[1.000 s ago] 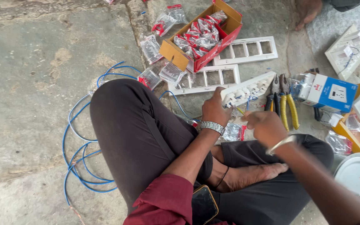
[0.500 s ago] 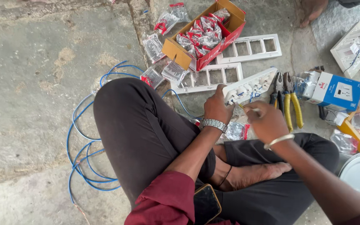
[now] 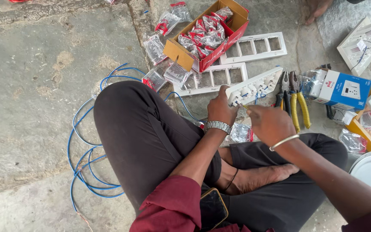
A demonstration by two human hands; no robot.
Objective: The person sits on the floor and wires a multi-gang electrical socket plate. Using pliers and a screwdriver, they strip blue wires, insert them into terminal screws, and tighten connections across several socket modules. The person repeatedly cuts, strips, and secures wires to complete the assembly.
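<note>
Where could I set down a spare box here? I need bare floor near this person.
Bare stone floor lies left of the blue wire. It is crowded from the red box past the white frames and pliers to the blue carton.

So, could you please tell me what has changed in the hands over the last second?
The left hand keeps its grip on the white switch plate, which sits a little higher and closer to the pliers. The right hand has closed in on the plate's near end with a thin tool, too small to identify. The red box, empty frames and blue wire stayed put.
</note>
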